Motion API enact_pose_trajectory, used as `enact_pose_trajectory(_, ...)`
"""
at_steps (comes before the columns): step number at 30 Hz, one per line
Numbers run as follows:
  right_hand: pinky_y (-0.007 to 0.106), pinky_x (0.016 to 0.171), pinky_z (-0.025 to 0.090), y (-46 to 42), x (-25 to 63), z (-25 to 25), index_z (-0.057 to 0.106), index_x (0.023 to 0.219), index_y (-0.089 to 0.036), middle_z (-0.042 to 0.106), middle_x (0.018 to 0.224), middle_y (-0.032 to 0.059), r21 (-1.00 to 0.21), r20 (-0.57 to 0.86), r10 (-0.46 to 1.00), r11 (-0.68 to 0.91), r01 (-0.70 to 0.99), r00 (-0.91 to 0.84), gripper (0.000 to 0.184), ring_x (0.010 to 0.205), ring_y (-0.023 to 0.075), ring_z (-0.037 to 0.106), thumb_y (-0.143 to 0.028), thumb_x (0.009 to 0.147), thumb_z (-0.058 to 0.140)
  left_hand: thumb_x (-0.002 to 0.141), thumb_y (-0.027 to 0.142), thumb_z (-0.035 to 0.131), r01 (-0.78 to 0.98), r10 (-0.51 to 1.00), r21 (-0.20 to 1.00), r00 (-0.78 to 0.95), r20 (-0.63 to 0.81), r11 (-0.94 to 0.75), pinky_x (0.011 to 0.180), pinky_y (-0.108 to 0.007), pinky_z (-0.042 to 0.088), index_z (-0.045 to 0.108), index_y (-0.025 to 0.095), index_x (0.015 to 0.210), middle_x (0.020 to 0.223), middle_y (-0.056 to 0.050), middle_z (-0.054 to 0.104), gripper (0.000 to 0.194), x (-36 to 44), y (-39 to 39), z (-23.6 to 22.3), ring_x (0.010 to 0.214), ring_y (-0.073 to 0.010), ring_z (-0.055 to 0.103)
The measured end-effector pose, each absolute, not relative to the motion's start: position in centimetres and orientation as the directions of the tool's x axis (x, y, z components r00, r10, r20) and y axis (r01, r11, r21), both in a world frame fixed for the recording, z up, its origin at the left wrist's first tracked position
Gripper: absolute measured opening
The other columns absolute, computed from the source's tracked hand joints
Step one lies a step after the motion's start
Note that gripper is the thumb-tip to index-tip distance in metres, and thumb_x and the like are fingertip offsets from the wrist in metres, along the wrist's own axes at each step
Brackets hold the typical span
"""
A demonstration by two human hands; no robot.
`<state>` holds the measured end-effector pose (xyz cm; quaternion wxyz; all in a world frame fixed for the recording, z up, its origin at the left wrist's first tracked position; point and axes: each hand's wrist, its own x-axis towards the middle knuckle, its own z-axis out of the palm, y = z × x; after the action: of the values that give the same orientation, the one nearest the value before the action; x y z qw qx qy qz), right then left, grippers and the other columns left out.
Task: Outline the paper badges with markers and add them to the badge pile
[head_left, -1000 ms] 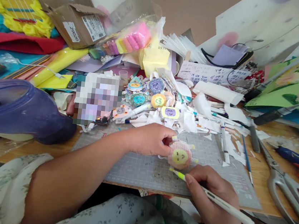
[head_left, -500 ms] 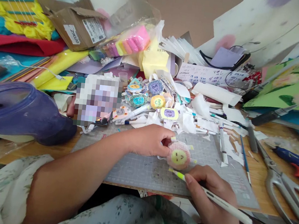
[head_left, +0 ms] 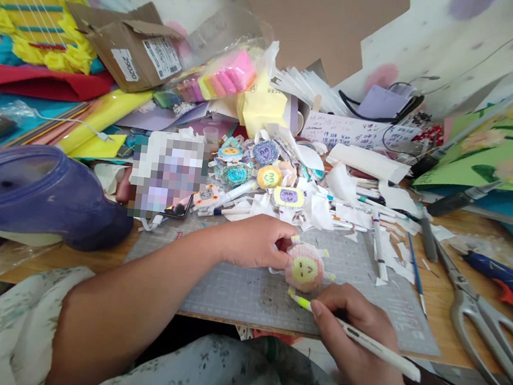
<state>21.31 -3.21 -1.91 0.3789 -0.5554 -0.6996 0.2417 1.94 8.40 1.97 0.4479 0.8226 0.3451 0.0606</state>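
Note:
My left hand (head_left: 262,242) pinches the left edge of a small round pink paper cutout (head_left: 304,267) with a yellow centre, a drawn face and small yellow-tipped tabs around its rim. My right hand (head_left: 352,324) is closed around a white marker pen (head_left: 373,348) with a bright yellow-green front end. The pen's tip touches, or nearly touches, the tab at the cutout's lower left. Both are above a grey cutting mat (head_left: 235,295). Several similar decorated cutouts, among them a yellow one with a purple centre (head_left: 289,196), lie in a pile behind my left hand.
Pens and white paper scraps (head_left: 341,180) crowd the back of the mat. Large scissors (head_left: 471,297) and a blue glue gun (head_left: 501,276) lie at right, near a thin blue brush (head_left: 418,273). A purple translucent container (head_left: 43,193) stands at left; a cardboard box (head_left: 131,48) is behind.
The pen in my right hand has shifted slightly left, its tip staying by the lower-left tab. My left hand keeps its hold on the cutout. The camera view has shifted a little.

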Motion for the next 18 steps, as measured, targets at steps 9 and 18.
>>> enact_pose_trajectory(9,0.026,0.05,0.034,-3.4,21.0,-2.0,0.057,0.066,-0.022,0.057,0.057,-0.0031,-0.817,0.249,0.967,0.238,0.525,-0.05,0.019,0.05,0.0116,0.047,-0.027,0.085,0.058,0.072,0.024,0.056,0.514,0.631,0.78,0.748,-0.205,-0.356,0.057,-0.023,0.032,0.048,0.019,0.071,0.07,0.005,0.053,0.009,2.0,8.4,2.1,0.065,-0.0116,0.046)
enact_pose_trajectory(18,0.028,0.049,0.036,-2.5,23.0,-2.2,0.054,0.07,-0.023,0.049,0.05,-0.0026,-0.93,0.267,0.944,0.305,-0.203,0.196,0.016,0.051,0.0146,0.045,-0.021,0.086,0.053,0.078,0.03,0.058,0.5,0.528,0.862,0.757,-0.385,-0.088,0.051,-0.021,0.035,0.052,0.018,0.072,0.063,0.005,0.054,0.015,1.4,8.5,2.6,0.055,-0.01,0.051)
